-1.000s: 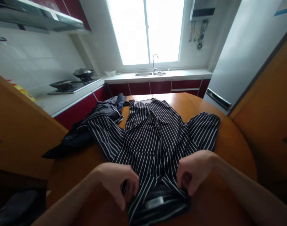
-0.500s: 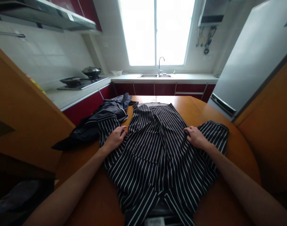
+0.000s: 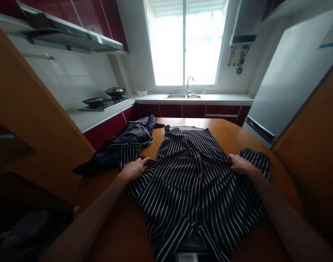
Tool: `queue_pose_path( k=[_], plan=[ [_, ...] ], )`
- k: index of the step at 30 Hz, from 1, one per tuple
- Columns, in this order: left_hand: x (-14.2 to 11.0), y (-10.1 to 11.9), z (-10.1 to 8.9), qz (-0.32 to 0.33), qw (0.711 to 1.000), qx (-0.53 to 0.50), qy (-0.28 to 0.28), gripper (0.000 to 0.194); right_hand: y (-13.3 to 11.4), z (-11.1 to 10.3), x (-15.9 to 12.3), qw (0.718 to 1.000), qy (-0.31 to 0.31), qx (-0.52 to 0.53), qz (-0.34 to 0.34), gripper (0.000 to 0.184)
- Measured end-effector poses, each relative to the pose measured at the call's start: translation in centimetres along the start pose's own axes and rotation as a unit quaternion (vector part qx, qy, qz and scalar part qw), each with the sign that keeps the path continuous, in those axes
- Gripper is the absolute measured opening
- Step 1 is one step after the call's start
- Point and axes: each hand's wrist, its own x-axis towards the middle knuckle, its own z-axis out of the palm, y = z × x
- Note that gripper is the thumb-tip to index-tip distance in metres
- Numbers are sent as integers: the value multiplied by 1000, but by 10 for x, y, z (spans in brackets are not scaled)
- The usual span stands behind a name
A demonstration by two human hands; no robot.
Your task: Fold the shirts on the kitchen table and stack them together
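A kitchen surrounds the work: a bright window (image 3: 169, 51) faces the person, a tall refrigerator (image 3: 283, 83) stands on the right, and a range hood (image 3: 76, 38) hangs on the left over a stove (image 3: 108, 104) bearing a wok (image 3: 115, 91). A pale worktop with a sink (image 3: 186, 96) runs beneath the window. Closer in, the orange-brown wooden surface (image 3: 233, 133) has a rounded edge on the right and carries the clothes. The striped shirt (image 3: 188, 182) takes up its middle, spread out with its long axis running away from the person, collar end nearest and hem toward the window, sleeves out to either side. A dark heap of clothes (image 3: 122, 136) lies to the left, next to the cuff of the sleeve there. The body of the shirt lies between the two hands: right of the left hand (image 3: 135, 169), left of the right hand (image 3: 241, 163). The right hand is the nearer to the body, its grip curled on the fabric at the side edge and apparently grasping it. The left rests on cloth by the sleeve, fingers extended inward; whether that grip pinches anything, I cannot tell. Smallest, a pale label (image 3: 186, 257) shows inside the collar at the bottom.
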Motion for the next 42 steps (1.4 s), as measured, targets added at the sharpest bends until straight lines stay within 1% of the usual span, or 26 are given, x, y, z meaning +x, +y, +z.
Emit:
queue_pose_path(
  k=[2,5,9,11,13,14,15,17,18,19,20,21,24,27,29,31,33,36,37,38,39,40,42],
  plan=[
    [1,2,-2,1,1000,-14,-8,37,-1,1,0,1000,10,-7,3,32],
    [1,-1,-8,-23,999,-1,-28,25,-5,1,-1,1000,19,-18,13,29],
    [-12,-20,-22,-52,996,24,-75,15,-8,1,0,999,23,-12,20,20],
    [-22,-30,-30,-70,991,37,-104,15,-8,0,2,1000,21,-7,19,17],
    [-29,-33,-37,-90,987,39,-124,26,-7,1,4,1000,25,-5,19,12],
    [-31,-32,-39,-98,988,36,-118,34,-8,1,4,999,30,-4,24,12],
    [-31,-28,-39,-104,990,34,-91,43,-8,2,5,999,37,-3,32,14],
    [-27,-16,-34,-92,995,33,7,51,-9,3,6,997,50,1,53,22],
    [-23,-8,-29,-73,995,30,61,50,-9,3,6,997,54,3,64,25],
    [-18,-1,-23,-49,993,21,102,46,-9,3,7,996,57,4,72,25],
    [-13,6,-16,-24,992,7,124,42,-9,3,7,995,60,5,79,25],
    [-8,12,-8,-1,991,-9,130,39,-8,3,7,994,63,6,84,24],
    [4,21,9,38,992,-42,113,34,-4,1,8,995,66,11,80,22],
    [8,20,14,44,994,-61,84,30,1,0,9,996,55,15,64,20],
    [8,15,11,29,995,-71,58,26,4,0,10,997,49,16,58,17],
    [5,8,4,10,997,-76,32,28,6,1,10,997,41,17,58,16],
    [0,-1,-3,-4,997,-76,-4,33,7,1,9,997,34,17,61,16],
    [-10,-15,-11,-1,993,-75,-90,41,6,1,6,997,28,18,66,16],
    [-13,-18,-13,3,991,-76,-111,44,6,0,5,997,28,18,69,16],
    [-14,-20,-15,1,990,-75,-118,48,5,-1,5,997,29,17,73,17],
    [-13,-21,-16,-5,991,-72,-110,50,3,-3,4,996,31,17,77,17],
    [-11,-21,-18,-15,994,-65,-88,52,1,-6,5,996,35,16,83,19],
    [0,-16,-24,-25,998,-54,-26,50,-4,-12,9,995,51,14,86,22]
  ],
)
